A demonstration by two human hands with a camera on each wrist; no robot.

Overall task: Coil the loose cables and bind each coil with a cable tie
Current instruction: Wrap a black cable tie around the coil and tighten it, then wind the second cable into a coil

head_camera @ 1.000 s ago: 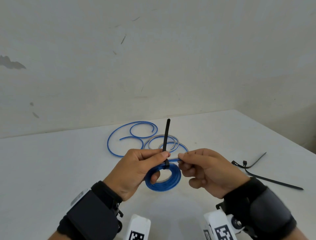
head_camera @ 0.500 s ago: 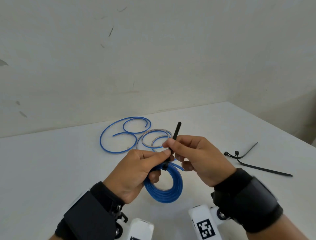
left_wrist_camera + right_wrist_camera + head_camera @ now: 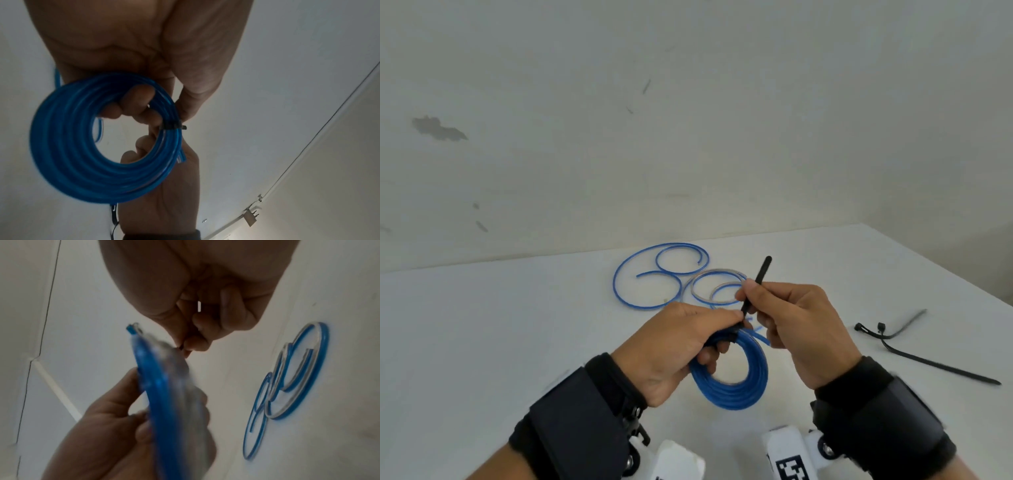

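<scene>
Open desk to my left, clutter ahead and to my right.

Beyond my hands, the loose blue and grey cable loops lie flat on the white desk near the wall, so a straight reach forward runs over them. On my right, the spare black plastic cable ties sprawl across the surface, well apart from the loops. Between those two, and along the whole left side, I see bare desk.
</scene>
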